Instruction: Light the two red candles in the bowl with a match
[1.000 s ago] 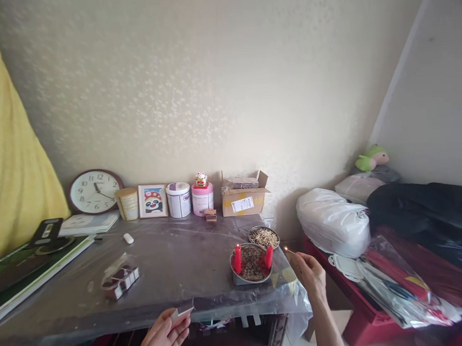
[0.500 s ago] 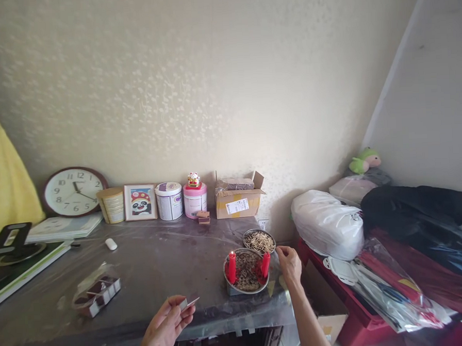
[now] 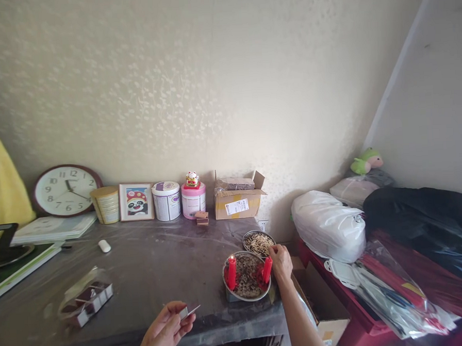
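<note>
My left hand is closed around a small matchbox at the table's front edge; a thin pale piece juts from it to the right. My right hand is pinched at the near right rim of a dish heaped with matchsticks. What its fingertips hold is too small to make out. In front stands a round metal bowl of grainy grey-brown filling. Two red candles rise from it: the left candle burns with a small flame, while the right candle, beside my right hand, shows none.
Several matchboxes lie in torn clear wrap on the left. Along the wall stand a clock, a panda picture, tins and a cardboard box. Right of the table are an open carton and a white bag.
My right hand has shifted left, to the rim of the matchstick dish and close to the right candle. My left hand still holds the matchbox, and the view has turned slightly.
</note>
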Tool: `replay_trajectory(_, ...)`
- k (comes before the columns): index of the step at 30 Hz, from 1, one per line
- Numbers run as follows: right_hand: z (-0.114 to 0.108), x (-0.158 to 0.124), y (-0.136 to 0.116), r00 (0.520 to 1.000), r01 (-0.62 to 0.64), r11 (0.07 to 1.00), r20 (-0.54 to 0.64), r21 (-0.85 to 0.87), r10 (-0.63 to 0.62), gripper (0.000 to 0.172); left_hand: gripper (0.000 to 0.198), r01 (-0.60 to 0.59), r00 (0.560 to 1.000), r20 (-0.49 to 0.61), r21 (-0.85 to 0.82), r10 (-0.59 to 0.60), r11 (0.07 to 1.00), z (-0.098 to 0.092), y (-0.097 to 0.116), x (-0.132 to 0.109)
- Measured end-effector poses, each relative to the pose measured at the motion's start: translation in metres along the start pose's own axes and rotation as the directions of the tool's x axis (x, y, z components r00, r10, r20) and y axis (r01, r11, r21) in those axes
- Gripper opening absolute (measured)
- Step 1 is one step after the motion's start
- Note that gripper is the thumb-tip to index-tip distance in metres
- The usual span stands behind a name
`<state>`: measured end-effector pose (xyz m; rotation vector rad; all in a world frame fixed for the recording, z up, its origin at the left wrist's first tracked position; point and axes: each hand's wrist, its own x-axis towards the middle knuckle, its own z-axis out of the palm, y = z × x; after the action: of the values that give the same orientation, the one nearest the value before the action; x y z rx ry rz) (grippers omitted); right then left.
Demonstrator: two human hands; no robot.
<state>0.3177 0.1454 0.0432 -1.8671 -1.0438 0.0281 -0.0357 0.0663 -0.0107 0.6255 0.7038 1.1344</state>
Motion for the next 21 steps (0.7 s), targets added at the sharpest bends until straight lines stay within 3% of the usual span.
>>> replay_trajectory(4, -0.019, 0.000, 0.001, 0.997, -0.009, 0.997, -0.082, 0.079, 0.016, 0.025, 0.030, -0.012, 1.000, 0.008, -0.009, 0.012, 1.000, 0.006, 0.001, -0.007)
replay_trajectory(8, -0.064, -0.013, -0.006, 0.979, -0.028, 0.983, -0.193, 0.180, 0.063, 0.049, 0.030, -0.033, 0.999, 0.016, 0.004, 0.033, 0.999, 0.015, 0.003, -0.018)
replay_trajectory(11, -0.094, -0.049, -0.033, 0.982, 0.030, 0.958, -0.187, 0.284, 0.025, 0.050, 0.029, -0.047, 0.998, 0.042, 0.032, 0.045, 0.998, 0.019, 0.004, -0.024)
replay_trajectory(13, -0.101, -0.087, -0.058, 0.987, 0.163, 0.887, -0.067, 0.433, -0.149, 0.038, 0.029, -0.064, 0.997, 0.049, 0.060, 0.061, 0.996, 0.020, 0.003, -0.027)
replay_trajectory(16, -0.086, -0.151, -0.087, 0.891, 0.292, 0.803, 0.158, 0.519, -0.426, 0.023, 0.029, -0.091, 0.996, 0.031, 0.128, 0.087, 0.988, 0.025, 0.002, -0.032)
replay_trajectory(18, -0.065, -0.186, -0.092, 0.802, 0.361, 0.726, 0.203, 0.585, -0.562, 0.018, 0.031, -0.145, 0.989, 0.015, 0.200, 0.145, 0.969, 0.029, 0.001, -0.038)
replay_trajectory(21, -0.035, -0.216, -0.084, 0.768, 0.367, 0.696, 0.221, 0.617, -0.601, 0.017, 0.034, -0.225, 0.974, 0.039, 0.309, 0.224, 0.924, 0.037, 0.001, -0.047)
